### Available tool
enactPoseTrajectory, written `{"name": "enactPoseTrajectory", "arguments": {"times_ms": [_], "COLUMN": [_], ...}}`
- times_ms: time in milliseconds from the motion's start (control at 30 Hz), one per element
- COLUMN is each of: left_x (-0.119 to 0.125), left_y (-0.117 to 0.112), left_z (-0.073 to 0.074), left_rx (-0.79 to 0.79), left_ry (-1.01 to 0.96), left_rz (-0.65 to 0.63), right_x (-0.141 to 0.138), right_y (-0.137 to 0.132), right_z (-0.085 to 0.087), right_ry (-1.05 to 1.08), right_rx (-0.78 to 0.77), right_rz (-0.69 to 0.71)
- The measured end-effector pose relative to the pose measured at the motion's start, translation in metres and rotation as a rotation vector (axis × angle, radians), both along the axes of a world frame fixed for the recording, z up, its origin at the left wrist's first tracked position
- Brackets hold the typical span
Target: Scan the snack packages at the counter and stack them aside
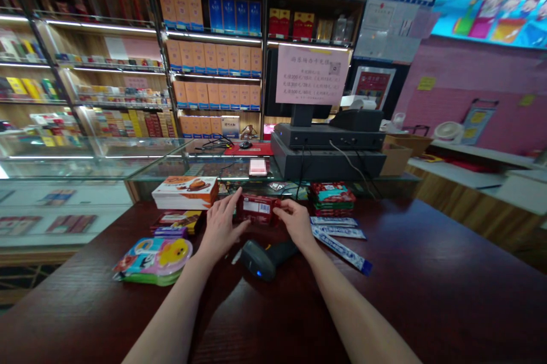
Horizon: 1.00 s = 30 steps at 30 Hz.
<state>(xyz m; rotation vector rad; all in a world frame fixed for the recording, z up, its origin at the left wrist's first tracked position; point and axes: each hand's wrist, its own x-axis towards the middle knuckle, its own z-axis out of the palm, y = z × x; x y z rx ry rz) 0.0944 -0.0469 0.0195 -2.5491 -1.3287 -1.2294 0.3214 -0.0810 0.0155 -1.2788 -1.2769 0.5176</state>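
Both my hands hold a small red packet (pixel 257 208) just above the dark wooden counter (pixel 427 290). My left hand (pixel 221 226) grips its left end with fingers curled round it. My right hand (pixel 293 221) pinches its right end. Right below the hands a dark handheld barcode scanner (pixel 264 258) lies on the counter with a blue light showing.
An orange and white box (pixel 185 191), flat snack packets (pixel 176 221) and a colourful cartoon pack (pixel 154 258) lie left. A stack of red and teal packets (pixel 332 197) and blue-white sachets (pixel 339 238) lie right. A till unit (pixel 327 150) stands behind, with stocked shelves beyond.
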Motion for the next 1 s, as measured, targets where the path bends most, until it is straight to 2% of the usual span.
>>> {"name": "enactPoseTrajectory", "arguments": {"times_ms": [200, 300, 467, 567, 700, 800, 1000], "left_x": [0.003, 0.005, 0.006, 0.006, 0.006, 0.006, 0.004], "left_y": [0.002, -0.002, -0.007, -0.003, 0.004, 0.005, 0.004], "left_z": [0.004, 0.01, 0.014, 0.009, 0.001, 0.0, 0.002], "left_rx": [-0.159, -0.245, -0.247, -0.258, -0.327, -0.362, -0.277], "left_ry": [-0.391, -0.5, -0.584, -0.611, -0.703, -0.717, -0.659], "left_rz": [-0.067, -0.032, -0.027, -0.038, -0.123, -0.138, -0.123], "right_x": [-0.003, -0.007, -0.011, -0.011, -0.01, -0.011, -0.011], "right_y": [-0.009, -0.014, -0.019, -0.02, -0.017, -0.016, -0.014], "right_z": [0.01, 0.014, 0.019, 0.018, 0.015, 0.014, 0.01], "right_ry": [-0.044, -0.079, -0.124, -0.133, -0.195, -0.26, -0.309], "right_rx": [0.059, 0.092, 0.128, 0.131, 0.155, 0.168, 0.209], "right_rz": [-0.079, -0.116, -0.099, -0.077, -0.033, -0.023, 0.002]}}
